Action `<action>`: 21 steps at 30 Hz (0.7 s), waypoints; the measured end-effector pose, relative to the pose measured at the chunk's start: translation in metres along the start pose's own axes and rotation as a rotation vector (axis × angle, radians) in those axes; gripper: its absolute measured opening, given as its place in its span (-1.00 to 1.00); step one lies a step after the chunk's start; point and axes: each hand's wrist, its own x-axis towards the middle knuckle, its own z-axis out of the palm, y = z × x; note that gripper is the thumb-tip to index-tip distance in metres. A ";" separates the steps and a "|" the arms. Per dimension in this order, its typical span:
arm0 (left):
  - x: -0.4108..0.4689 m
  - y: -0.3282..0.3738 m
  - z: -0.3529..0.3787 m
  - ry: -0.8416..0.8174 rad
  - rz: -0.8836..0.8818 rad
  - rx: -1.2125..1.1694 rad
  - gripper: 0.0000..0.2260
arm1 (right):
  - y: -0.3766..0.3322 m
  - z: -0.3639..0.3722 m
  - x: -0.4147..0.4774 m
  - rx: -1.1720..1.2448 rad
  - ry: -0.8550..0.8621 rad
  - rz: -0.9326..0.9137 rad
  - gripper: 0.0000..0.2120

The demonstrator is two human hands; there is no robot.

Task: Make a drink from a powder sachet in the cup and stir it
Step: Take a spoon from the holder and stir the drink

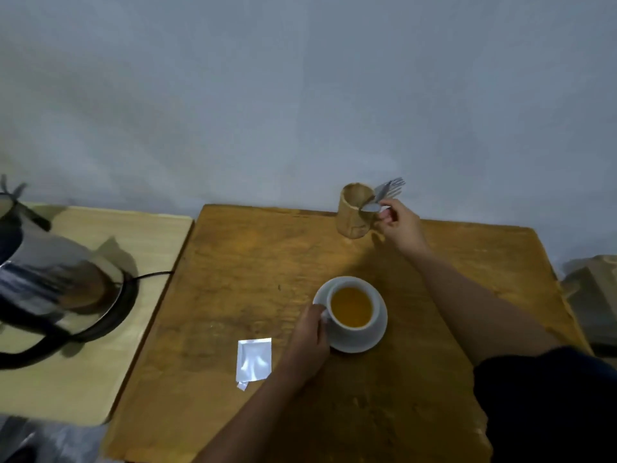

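A white cup (362,330) full of orange-brown drink stands on a white saucer (367,345) in the middle of the wooden table (250,262). My left hand (309,335) grips the cup's handle on its left side. My right hand (399,223) is at the far edge, beside a wooden utensil holder (352,212), with its fingers closed on a metal spoon (371,207) whose bowl lies at the holder's rim. A fork (392,187) sticks out of the holder. The torn silver sachet (253,360) lies flat on the table, left of the cup.
A steel electric kettle (50,289) sits on its base on a lighter side table (140,228) at the left, its black cord trailing right. A grey wall runs behind both tables. A blurred object (594,295) stands off the table's right edge.
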 end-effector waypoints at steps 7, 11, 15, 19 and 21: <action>0.000 -0.007 0.002 0.010 0.001 0.010 -0.82 | 0.001 0.009 0.024 -0.067 -0.042 -0.128 -0.70; 0.000 -0.006 0.005 0.015 0.011 0.000 -0.81 | -0.001 0.008 0.032 -0.108 -0.104 -0.099 -0.74; -0.001 -0.005 0.005 0.007 0.012 0.000 -0.86 | -0.005 0.008 0.031 -0.076 -0.032 -0.071 -0.72; -0.001 0.001 0.004 -0.008 -0.023 -0.001 -0.85 | -0.014 0.007 0.032 -0.031 0.041 -0.103 -0.73; -0.001 0.003 0.003 -0.008 -0.041 0.010 -0.82 | -0.024 0.004 0.029 0.011 0.082 -0.118 -0.75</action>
